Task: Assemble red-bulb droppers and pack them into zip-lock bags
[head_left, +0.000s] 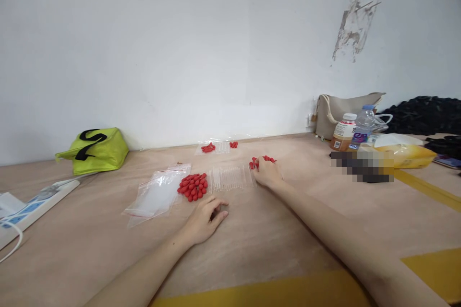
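Note:
My right hand (269, 172) reaches down over a small group of red rubber bulbs (252, 163), its fingers bent in among them. The hand itself hides what its fingertips hold. To its left lies a row of thin clear tubes (230, 178), side by side on the table. A larger pile of red rubber bulbs (193, 187) sits at the left end of that row. Just in front of this pile rests my left hand (207, 219), thumb and fingers apart, holding nothing. Clear zip bags (158, 194) are stacked beside the pile.
Near the wall a clear bag (222, 147) contains more red bulbs and tubes. A lime-green bag (99, 151) and a power strip (39, 206) stand at left. Bottles (344, 132), a grey bag (333, 117) and a yellow tissue pack (406, 151) are at right.

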Motion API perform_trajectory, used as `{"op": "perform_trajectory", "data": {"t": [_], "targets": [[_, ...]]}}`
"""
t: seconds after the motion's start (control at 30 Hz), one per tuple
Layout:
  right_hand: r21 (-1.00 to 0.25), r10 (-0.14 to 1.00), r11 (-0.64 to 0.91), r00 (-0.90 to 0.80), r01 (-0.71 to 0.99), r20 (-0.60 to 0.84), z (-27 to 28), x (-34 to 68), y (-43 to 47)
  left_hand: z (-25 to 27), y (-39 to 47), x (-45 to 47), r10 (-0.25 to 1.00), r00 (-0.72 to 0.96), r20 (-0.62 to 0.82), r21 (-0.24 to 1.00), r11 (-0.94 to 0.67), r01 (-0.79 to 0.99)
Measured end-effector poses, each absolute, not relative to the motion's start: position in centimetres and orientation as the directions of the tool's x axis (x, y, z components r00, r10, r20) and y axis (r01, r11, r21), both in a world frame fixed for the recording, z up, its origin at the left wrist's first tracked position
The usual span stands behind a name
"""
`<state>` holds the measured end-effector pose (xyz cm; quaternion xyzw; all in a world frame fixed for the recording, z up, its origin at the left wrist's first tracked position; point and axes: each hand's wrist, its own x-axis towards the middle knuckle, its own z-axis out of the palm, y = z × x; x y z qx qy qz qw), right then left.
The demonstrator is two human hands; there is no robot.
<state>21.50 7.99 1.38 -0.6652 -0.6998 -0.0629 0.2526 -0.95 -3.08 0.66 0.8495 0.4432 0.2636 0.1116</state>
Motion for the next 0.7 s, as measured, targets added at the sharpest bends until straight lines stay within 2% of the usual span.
{"op": "perform_trajectory", "data": {"t": [0.3, 0.4, 0.53, 0.7], "targets": [[-0.243, 0.912, 0.109, 0.0, 0.964, 0.409, 1.2, 21.4, 7.7, 0.7, -3.1, -0.9, 0.819, 0.462, 0.339, 0.437, -0.572, 0.694], [-0.214, 0.944, 0.121, -0.045, 0.969, 0.327, 1.6, 20.6, 7.6, 0.7, -3.1, -0.9, 0.817, 0.467, 0.338, 0.43, -0.576, 0.695], [-0.116, 0.981, 0.083, -0.061, 0.99, 0.184, 2.3, 19.6, 7.6, 0.7, -3.0, -0.9, 0.81, 0.47, 0.351, 0.419, -0.584, 0.695], [-0.085, 0.988, 0.083, -0.07, 0.993, 0.138, 2.8, 18.4, 7.9, 0.7, -3.1, -1.0, 0.809, 0.466, 0.357, 0.418, -0.585, 0.695]]}}
